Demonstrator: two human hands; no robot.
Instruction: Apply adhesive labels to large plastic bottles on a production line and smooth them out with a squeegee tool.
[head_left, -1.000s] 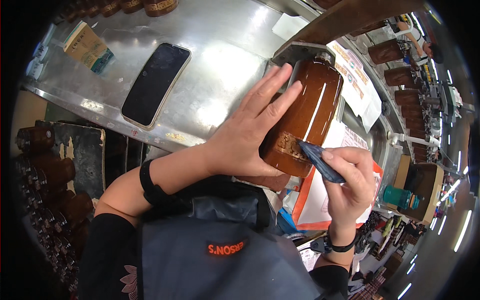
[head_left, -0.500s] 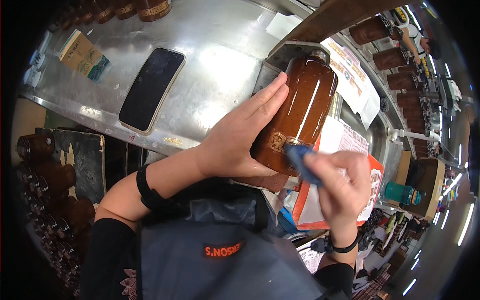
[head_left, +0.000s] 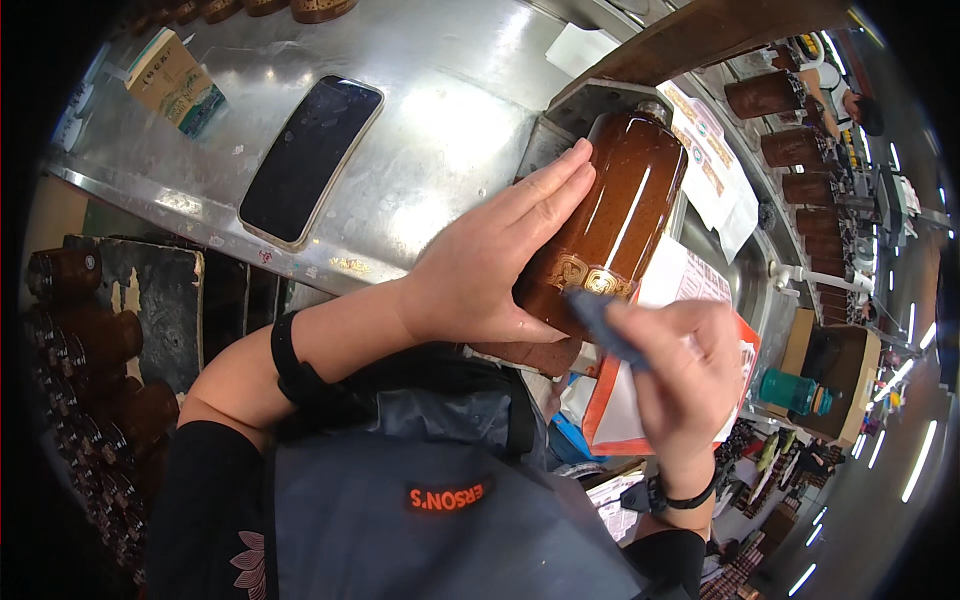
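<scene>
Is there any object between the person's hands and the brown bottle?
Nothing visible. The left hand lies flat on the side of the brown bottle, touching it directly. The right hand presses a small blue piece against the bottle's gold band.

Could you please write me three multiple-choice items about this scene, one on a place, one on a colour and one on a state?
1. Where does the phone lie?
A. on the metal table
B. in the left hand
C. on the bottle

2. What colour is the bottle?
A. green
B. glossy brown
C. white

3. How is the left hand placed?
A. clenched in a fist
B. off the bottle
C. flat along the bottle's side

Answers: 1 A, the phone rests screen-up on the steel surface. 2 B, its body shines brown with a gold band. 3 C, the fingers lie stretched along it, while the right hand holds a small blue thing at the band.
</scene>
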